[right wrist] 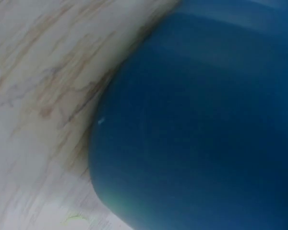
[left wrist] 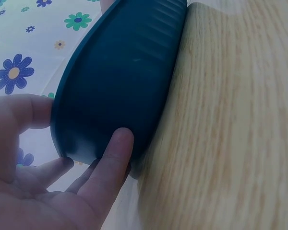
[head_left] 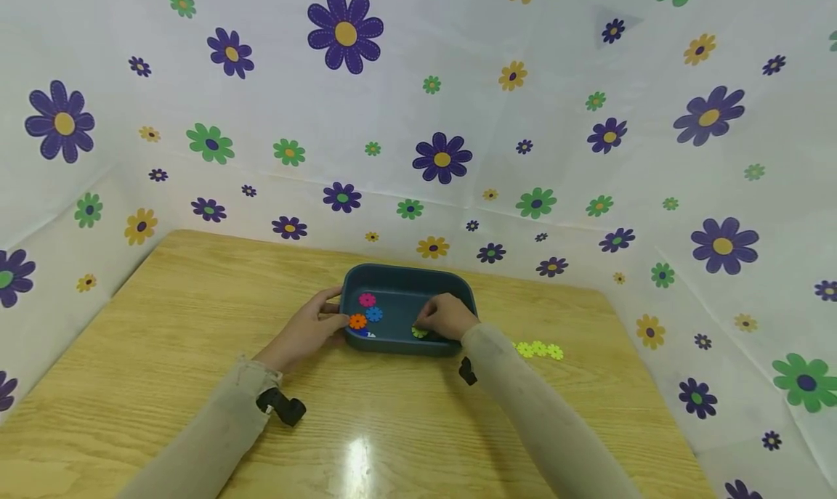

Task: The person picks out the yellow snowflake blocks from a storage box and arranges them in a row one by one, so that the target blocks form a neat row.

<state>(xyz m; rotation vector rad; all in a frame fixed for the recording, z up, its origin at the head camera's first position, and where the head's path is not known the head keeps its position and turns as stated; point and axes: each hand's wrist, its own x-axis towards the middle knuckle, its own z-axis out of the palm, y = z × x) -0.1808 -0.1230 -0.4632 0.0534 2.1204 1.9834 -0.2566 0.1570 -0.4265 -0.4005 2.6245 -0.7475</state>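
A dark blue tray [head_left: 400,346] stands on the wooden table. My left hand [head_left: 312,330] holds its left end, the thumb at the rim and the fingers against the outer wall; the left wrist view shows the fingers [left wrist: 113,158] on that wall. My right hand [head_left: 447,316] reaches into the tray's right side and pinches a yellow-green flower-shaped disc [head_left: 419,332] close over the bottom. Inside on the left lie a pink flower disc [head_left: 368,300], a light blue one [head_left: 374,314] and an orange one [head_left: 357,321]. The right wrist view shows only the tray's wall [right wrist: 192,124], blurred.
A row of several yellow-green flower discs [head_left: 539,349] lies on the table [head_left: 366,426] to the tray's right, partly behind the right sleeve [head_left: 530,397]. A flower-print cloth [head_left: 386,114] hangs behind the table and along both sides.
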